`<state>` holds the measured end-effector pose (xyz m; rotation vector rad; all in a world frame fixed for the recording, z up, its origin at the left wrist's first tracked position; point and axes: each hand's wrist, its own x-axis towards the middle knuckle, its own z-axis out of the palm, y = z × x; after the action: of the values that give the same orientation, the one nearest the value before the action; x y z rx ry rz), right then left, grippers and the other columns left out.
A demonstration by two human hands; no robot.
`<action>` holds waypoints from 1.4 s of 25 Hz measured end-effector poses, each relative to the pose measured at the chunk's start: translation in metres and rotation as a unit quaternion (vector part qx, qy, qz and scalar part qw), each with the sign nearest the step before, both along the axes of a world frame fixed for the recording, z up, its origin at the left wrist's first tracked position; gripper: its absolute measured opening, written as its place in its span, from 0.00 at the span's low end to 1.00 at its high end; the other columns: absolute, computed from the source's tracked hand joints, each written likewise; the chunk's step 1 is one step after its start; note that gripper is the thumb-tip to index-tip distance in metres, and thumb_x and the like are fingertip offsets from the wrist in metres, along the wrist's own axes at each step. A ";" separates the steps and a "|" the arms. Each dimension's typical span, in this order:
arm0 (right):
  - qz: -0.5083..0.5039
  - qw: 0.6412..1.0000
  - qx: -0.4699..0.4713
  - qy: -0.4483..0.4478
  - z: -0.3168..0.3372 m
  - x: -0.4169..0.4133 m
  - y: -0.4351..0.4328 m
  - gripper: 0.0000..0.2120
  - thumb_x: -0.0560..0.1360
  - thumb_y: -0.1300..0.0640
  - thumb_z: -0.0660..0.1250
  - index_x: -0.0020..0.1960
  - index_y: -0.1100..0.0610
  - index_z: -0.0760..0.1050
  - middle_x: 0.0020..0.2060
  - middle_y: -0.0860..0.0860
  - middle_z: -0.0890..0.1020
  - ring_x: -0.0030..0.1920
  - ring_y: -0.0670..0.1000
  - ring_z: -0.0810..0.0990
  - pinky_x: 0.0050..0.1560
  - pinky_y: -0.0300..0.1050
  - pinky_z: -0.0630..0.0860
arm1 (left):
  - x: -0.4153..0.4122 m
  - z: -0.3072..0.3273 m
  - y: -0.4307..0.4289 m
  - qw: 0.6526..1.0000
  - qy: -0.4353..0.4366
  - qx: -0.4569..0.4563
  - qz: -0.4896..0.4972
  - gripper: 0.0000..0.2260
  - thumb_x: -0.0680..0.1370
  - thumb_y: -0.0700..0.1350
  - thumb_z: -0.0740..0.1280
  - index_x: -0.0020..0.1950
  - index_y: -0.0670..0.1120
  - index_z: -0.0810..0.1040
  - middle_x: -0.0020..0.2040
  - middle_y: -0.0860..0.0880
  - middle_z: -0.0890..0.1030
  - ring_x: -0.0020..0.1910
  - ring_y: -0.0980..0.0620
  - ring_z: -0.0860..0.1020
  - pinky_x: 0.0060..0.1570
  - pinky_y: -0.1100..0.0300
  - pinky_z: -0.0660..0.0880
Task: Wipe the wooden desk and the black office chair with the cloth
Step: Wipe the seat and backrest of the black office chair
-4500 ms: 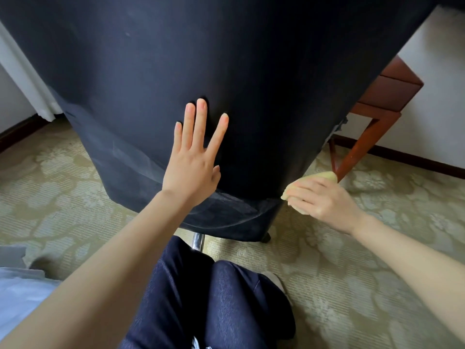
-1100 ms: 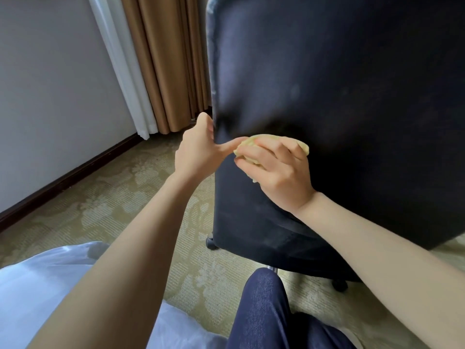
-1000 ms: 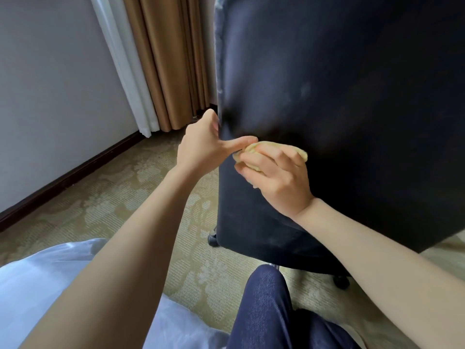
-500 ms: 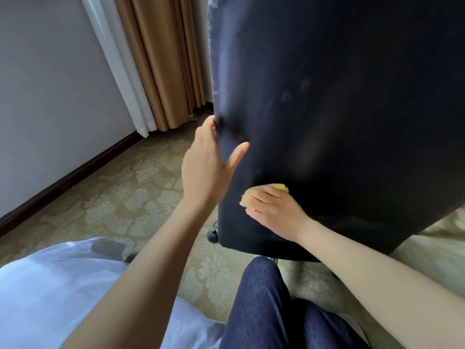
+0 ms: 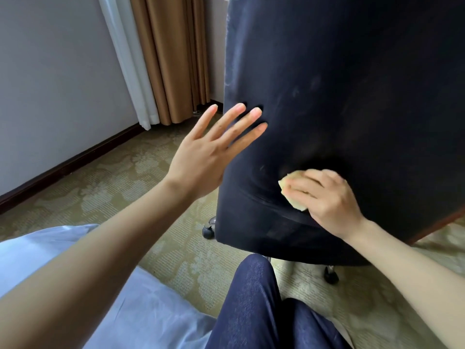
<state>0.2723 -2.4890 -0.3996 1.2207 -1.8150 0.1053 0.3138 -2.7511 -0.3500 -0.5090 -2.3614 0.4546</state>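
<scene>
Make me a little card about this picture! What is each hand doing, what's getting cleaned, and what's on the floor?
Being cleaned: black office chair, pale smudges on its back
Left hand: open, fingers spread, fingertips on the chair's back
Right hand: holds the yellow cloth against the chair's lower back
Floor: patterned carpet, a chair wheel on it
Behind: brown curtain

**Soft Light, Dark Chair**

We saw soft, even daylight. The wall (image 5: 50, 84) looked pale and bright. The black chair (image 5: 352, 96) stayed very dark, with faint shiny patches. The left hand (image 5: 208, 157) made small shadows by its fingertips. The right hand (image 5: 327, 195) and cloth (image 5: 295, 202) looked a bit blurry. Straight lines bent near the edges.
</scene>
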 end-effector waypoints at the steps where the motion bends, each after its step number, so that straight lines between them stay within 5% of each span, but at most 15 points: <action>1: 0.002 0.999 -0.025 0.022 0.008 -0.001 -0.014 0.07 0.76 0.62 0.68 0.43 0.55 0.84 0.46 0.47 0.84 0.46 0.52 0.81 0.43 0.46 0.75 | 0.002 0.000 0.002 1.000 -0.003 -0.001 0.006 0.35 0.72 0.34 0.55 0.78 0.50 0.52 0.78 0.49 0.56 0.76 0.46 0.55 0.73 0.46 0.48; 8: 0.057 0.996 -0.009 0.062 0.022 -0.019 -0.121 0.08 0.71 0.66 0.70 0.37 0.56 0.82 0.37 0.51 0.83 0.38 0.52 0.82 0.43 0.43 0.78 | 0.006 0.011 -0.009 0.999 -0.035 0.016 0.013 0.35 0.71 0.33 0.51 0.78 0.50 0.51 0.78 0.50 0.53 0.77 0.47 0.53 0.73 0.46 0.48; 12: 0.026 0.989 0.146 0.020 -0.018 -0.025 -0.125 0.08 0.71 0.65 0.68 0.38 0.55 0.82 0.41 0.49 0.84 0.46 0.50 0.83 0.52 0.42 0.77 | 0.005 0.012 -0.012 0.995 -0.076 0.040 0.058 0.35 0.71 0.35 0.47 0.78 0.49 0.46 0.79 0.48 0.47 0.77 0.46 0.48 0.73 0.48 0.45; 17: -0.060 0.939 0.337 -0.010 -0.061 -0.020 -0.080 0.11 0.68 0.64 0.67 0.33 0.50 0.79 0.35 0.45 0.80 0.41 0.48 0.80 0.48 0.41 0.76 | -0.005 0.006 -0.013 0.983 -0.110 0.078 0.121 0.38 0.71 0.34 0.53 0.78 0.47 0.40 0.78 0.46 0.42 0.77 0.46 0.45 0.73 0.49 0.43; 22: -0.126 0.869 0.474 -0.063 -0.065 -0.004 -0.017 0.03 0.61 0.55 0.74 0.33 0.48 0.81 0.36 0.45 0.80 0.44 0.47 0.80 0.48 0.40 0.77 | -0.019 -0.006 0.016 0.926 -0.180 0.311 0.114 0.41 0.76 0.44 0.66 0.77 0.45 0.38 0.78 0.47 0.37 0.77 0.46 0.43 0.73 0.49 0.46; 25: -0.118 0.875 0.464 -0.073 -0.042 -0.001 0.009 0.05 0.58 0.61 0.72 0.31 0.52 0.81 0.34 0.47 0.81 0.40 0.47 0.81 0.43 0.38 0.77 | -0.027 -0.005 0.042 0.803 -0.210 0.558 -0.002 0.41 0.78 0.52 0.65 0.77 0.45 0.38 0.77 0.49 0.34 0.76 0.46 0.39 0.72 0.53 0.44; 28: -0.054 0.915 0.400 -0.005 -0.016 -0.012 0.007 0.09 0.68 0.68 0.66 0.38 0.57 0.83 0.41 0.50 0.82 0.45 0.51 0.82 0.46 0.41 0.75 | -0.028 -0.001 0.047 0.710 -0.236 0.661 -0.065 0.44 0.77 0.56 0.65 0.77 0.46 0.36 0.76 0.51 0.32 0.75 0.48 0.35 0.68 0.60 0.41; 33: -0.045 0.942 0.333 0.015 0.005 -0.035 -0.072 0.12 0.73 0.66 0.62 0.46 0.56 0.82 0.46 0.50 0.82 0.49 0.52 0.81 0.50 0.43 0.74 | -0.029 0.003 0.021 0.750 -0.288 0.593 -0.050 0.41 0.78 0.53 0.64 0.77 0.46 0.37 0.76 0.51 0.33 0.76 0.48 0.41 0.72 0.59 0.45; 35: -0.116 0.945 0.306 -0.011 -0.002 -0.039 -0.112 0.16 0.73 0.65 0.58 0.47 0.53 0.83 0.47 0.50 0.83 0.51 0.51 0.81 0.53 0.41 0.73 | -0.029 0.003 0.014 0.765 -0.293 0.571 -0.049 0.39 0.79 0.51 0.63 0.77 0.46 0.38 0.77 0.51 0.34 0.77 0.50 0.43 0.72 0.61 0.47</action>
<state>0.2332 -2.6014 -0.4013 1.4022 -2.0708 -0.6237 0.2845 -2.7372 -0.3473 -0.1553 -2.5873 -1.3435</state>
